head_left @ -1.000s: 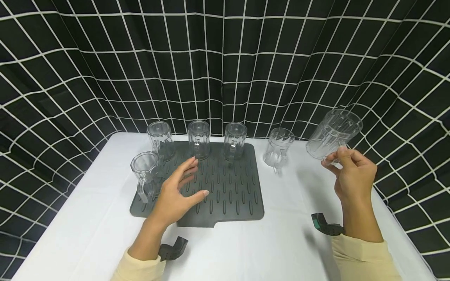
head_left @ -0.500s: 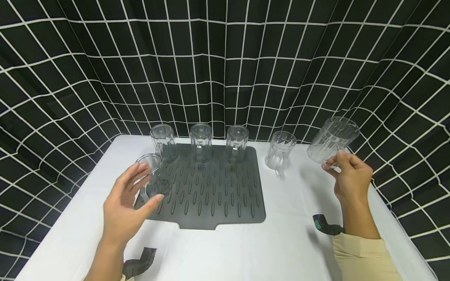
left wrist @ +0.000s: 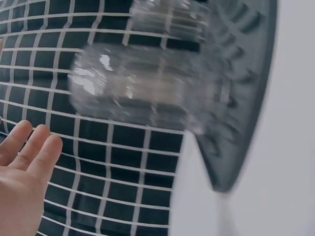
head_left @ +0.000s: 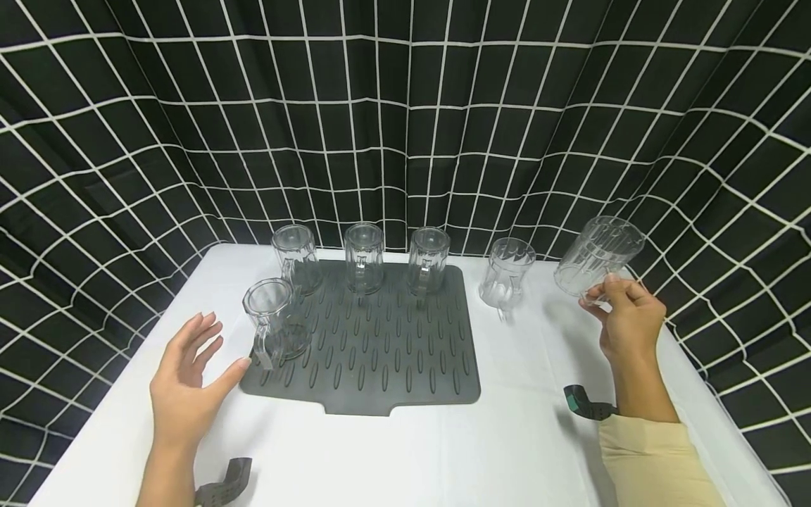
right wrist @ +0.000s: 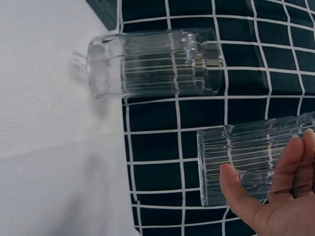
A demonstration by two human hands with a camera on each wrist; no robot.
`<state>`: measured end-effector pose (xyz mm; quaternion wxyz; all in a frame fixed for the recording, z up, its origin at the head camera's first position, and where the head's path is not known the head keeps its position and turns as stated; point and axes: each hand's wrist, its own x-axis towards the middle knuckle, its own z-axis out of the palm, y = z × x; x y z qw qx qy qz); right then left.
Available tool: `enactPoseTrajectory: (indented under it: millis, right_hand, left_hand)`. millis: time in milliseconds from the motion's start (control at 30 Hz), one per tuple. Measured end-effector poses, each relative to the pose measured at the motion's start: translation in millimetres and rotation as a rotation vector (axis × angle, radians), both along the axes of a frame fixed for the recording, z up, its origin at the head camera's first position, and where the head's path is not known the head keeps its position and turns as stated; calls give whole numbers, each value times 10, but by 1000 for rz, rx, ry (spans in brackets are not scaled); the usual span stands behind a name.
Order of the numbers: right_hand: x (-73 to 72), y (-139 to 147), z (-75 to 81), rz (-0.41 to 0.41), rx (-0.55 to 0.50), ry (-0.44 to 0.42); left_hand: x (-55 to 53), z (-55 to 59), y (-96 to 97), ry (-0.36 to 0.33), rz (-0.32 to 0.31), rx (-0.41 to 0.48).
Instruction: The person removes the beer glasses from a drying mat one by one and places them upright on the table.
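My right hand [head_left: 627,317] pinches the handle of a clear glass mug [head_left: 589,257], tilted above the table at the right. In the right wrist view, thumb and fingers lie along that mug's side. My left hand [head_left: 184,387] is off the left front of a dark grey drying mat [head_left: 393,352], fingers spread and holding nothing. Nearest to it is a glass mug [head_left: 269,310] on the mat's left side, its handle toward me. This mug looks blurred in the left wrist view, with the left hand's fingers [left wrist: 42,152] apart from it.
Along the mat's back edge stand three glass mugs, left [head_left: 296,257], middle [head_left: 364,257] and right [head_left: 428,260]. Another glass mug [head_left: 505,274] stands on the white tablecloth [head_left: 507,451] right of the mat. A black curtain [head_left: 355,127] with a white grid encloses the back and sides.
My left hand has moved left from over the mat, past the front left mug, to beside the mat. My right hand still holds its mug, now slightly lower.
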<state>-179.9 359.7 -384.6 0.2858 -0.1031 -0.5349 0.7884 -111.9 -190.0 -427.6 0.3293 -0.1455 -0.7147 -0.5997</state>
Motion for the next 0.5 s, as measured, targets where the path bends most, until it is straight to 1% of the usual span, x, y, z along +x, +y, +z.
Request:
enactPoseTrajectory:
  millis: [67, 100, 167, 233, 333, 500]
  right_hand:
    - [-14, 10, -21, 2, 2, -6]
    - [-22, 14, -33, 4, 0, -12]
    - [-41, 27, -60, 11, -3, -20]
    - [-62, 40, -90, 23, -9, -24]
    - [-92, 59, -141, 41, -13, -25]
    - [-149, 81, -250, 68, -5, -53]
  left_hand:
    - [-9, -66, -21, -114, 78, -55]
    - [-12, -93, -28, -169, 98, -66]
    - [-34, -163, -53, -256, 125, -75]
    - [-50, -232, -78, -334, 135, -88]
    - [-75, -349, -120, -432, 139, -145]
    - [-113, -522, -183, -548, 112, -238]
